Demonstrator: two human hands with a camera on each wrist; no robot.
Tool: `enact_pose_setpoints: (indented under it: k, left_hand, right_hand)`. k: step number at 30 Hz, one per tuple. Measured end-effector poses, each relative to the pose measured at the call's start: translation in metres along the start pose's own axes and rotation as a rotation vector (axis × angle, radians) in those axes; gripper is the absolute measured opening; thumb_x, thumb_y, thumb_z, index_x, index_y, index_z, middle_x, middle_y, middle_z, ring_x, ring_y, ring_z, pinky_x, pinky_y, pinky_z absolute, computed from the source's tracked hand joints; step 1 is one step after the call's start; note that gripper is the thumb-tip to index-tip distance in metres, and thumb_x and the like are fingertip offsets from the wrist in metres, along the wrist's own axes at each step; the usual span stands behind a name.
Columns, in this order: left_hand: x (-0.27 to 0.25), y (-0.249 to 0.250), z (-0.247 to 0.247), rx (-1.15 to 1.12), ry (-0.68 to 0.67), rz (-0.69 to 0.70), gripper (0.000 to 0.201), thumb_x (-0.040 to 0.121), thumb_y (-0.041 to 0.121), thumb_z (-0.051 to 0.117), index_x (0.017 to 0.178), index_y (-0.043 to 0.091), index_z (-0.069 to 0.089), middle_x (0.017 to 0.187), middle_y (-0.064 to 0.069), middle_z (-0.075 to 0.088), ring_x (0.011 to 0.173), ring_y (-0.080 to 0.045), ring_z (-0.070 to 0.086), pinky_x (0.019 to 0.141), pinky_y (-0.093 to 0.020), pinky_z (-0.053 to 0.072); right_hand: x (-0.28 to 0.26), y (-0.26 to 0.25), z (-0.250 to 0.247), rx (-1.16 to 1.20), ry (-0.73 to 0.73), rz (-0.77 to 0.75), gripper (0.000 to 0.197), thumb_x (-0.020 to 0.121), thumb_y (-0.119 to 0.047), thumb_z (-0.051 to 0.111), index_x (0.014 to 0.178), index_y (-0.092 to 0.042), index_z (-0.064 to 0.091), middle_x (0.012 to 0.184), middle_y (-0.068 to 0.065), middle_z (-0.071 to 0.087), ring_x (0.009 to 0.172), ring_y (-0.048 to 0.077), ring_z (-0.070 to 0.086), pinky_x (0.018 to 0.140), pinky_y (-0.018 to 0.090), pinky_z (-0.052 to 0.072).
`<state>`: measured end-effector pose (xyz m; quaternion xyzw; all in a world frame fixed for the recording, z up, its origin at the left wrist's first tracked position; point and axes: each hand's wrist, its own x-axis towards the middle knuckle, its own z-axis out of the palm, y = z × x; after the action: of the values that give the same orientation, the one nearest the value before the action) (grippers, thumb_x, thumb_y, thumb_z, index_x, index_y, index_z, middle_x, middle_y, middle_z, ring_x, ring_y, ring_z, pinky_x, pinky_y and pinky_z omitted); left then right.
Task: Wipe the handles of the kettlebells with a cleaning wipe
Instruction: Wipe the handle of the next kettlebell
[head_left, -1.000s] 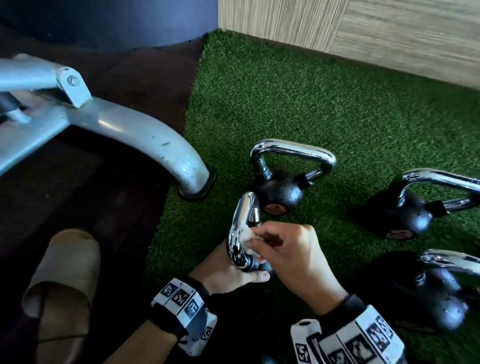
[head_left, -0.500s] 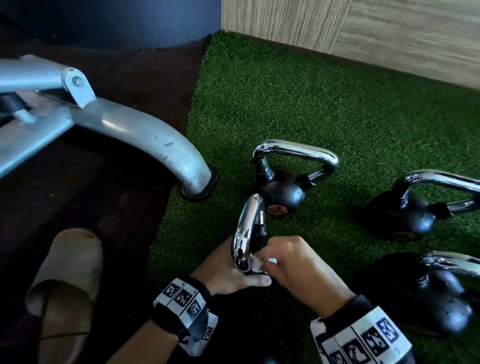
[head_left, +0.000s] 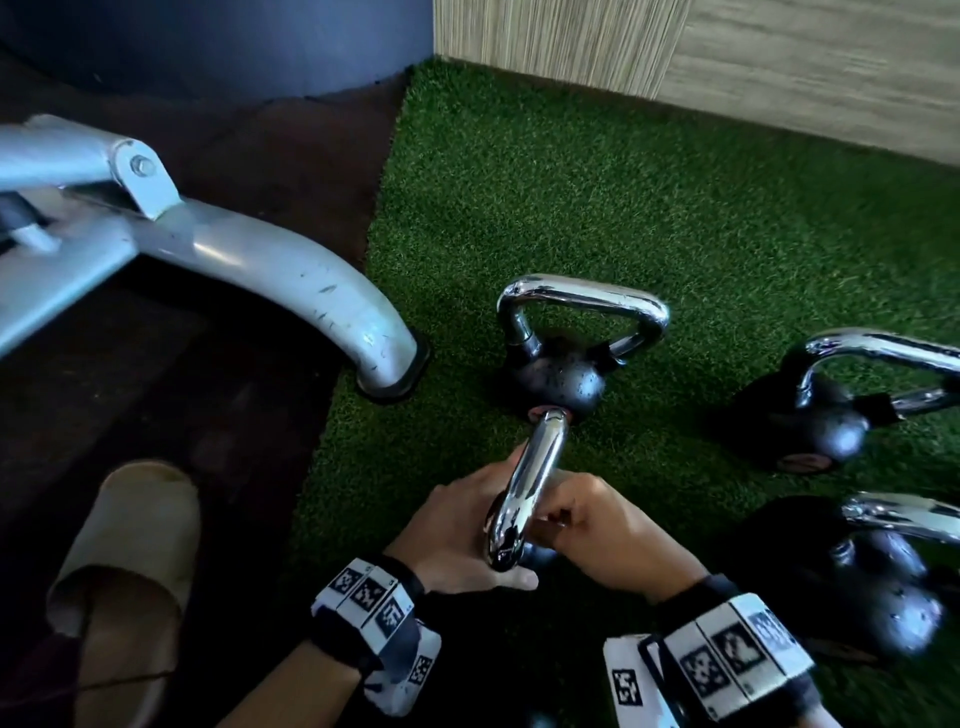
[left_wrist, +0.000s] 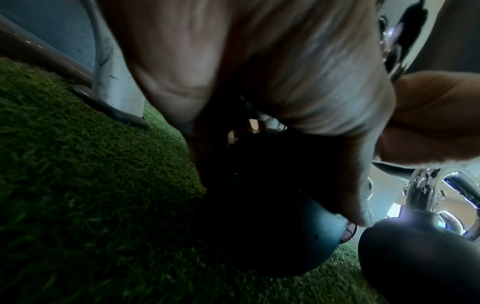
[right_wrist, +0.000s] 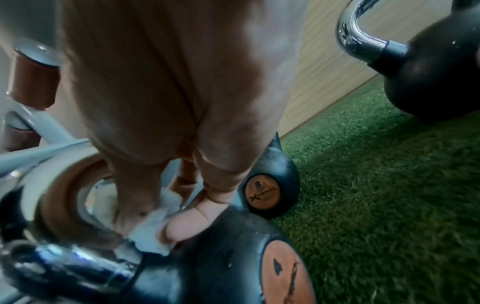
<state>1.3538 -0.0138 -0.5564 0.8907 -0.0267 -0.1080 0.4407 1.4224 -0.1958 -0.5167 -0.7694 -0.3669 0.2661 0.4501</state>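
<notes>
Fingers (right_wrist: 192, 224) of the right hand (head_left: 613, 535) pinch the cleaning wipe (right_wrist: 153, 232) against the chrome handle (head_left: 530, 488) low down, where the bar meets the black body of the held kettlebell (right_wrist: 213, 271). Left hand (head_left: 457, 525) is curled around the handle's near side and steadies it; ball sits on the turf (head_left: 675, 218), tilted toward the person. Handle's long axis runs away from the person, far end up near the second kettlebell (head_left: 561, 374). Wipe sits at the near, low end on the right side, so unwiped bar lies up and forward of the fingertips. Right hand is the only one placed to stroke; my read: slide along that axis, left holds. Three more kettlebells look untouched, including one at right (head_left: 831, 415) and one nearer (head_left: 893, 587).
</notes>
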Motion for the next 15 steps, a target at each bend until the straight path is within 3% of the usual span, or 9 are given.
enact_pose_setpoints:
  k: [2,5,8,12,15]
  left_hand:
    - [0.000,-0.001,-0.001,-0.022,0.015,-0.006,0.107,0.054,0.054,0.092,0.145,0.054,0.035,0.142,0.024,0.056,0.127,0.002,0.057,0.106,-0.048,0.050]
    - [-0.002,-0.004,-0.001,-0.082,0.057,0.007,0.093,0.056,0.042,0.096,0.133,0.057,0.045,0.125,0.028,0.065,0.115,0.009,0.062,0.101,-0.037,0.054]
    - [-0.003,-0.006,0.000,-0.132,0.082,0.004,0.084,0.055,0.034,0.099,0.120,0.060,0.054,0.118,0.030,0.066,0.110,0.007,0.065,0.098,-0.038,0.055]
    - [-0.001,-0.006,0.001,-0.107,0.074,-0.018,0.080,0.054,0.033,0.098,0.106,0.070,0.051,0.105,0.041,0.063,0.101,0.008,0.067,0.096,-0.035,0.056]
    - [0.002,-0.008,0.000,-0.082,0.070,-0.039,0.082,0.055,0.033,0.098,0.098,0.079,0.046,0.098,0.052,0.057,0.090,0.024,0.059,0.093,-0.023,0.053]
  right_hand:
    - [0.003,0.002,-0.001,0.016,0.009,-0.012,0.023,0.087,-0.004,0.076,0.083,-0.027,0.076,0.104,-0.013,0.073,0.099,0.007,0.070,0.084,0.025,0.056]
    - [0.004,0.001,-0.001,0.160,-0.016,0.020,0.010,0.088,-0.006,0.075,0.091,-0.013,0.081,0.109,0.005,0.073,0.104,0.020,0.071,0.092,0.041,0.057]
    - [-0.002,-0.001,0.005,0.389,0.035,0.097,0.012,0.088,-0.001,0.074,0.092,-0.009,0.081,0.102,0.011,0.075,0.095,0.019,0.070,0.085,0.033,0.055]
    - [0.000,0.002,0.014,0.605,0.213,0.188,0.017,0.083,0.011,0.070,0.092,-0.001,0.078,0.090,0.017,0.077,0.082,0.021,0.070,0.077,0.031,0.057]
    - [0.001,0.000,0.013,0.806,0.405,0.237,0.017,0.084,0.004,0.072,0.100,0.005,0.075,0.095,0.028,0.074,0.080,0.030,0.069,0.071,0.032,0.060]
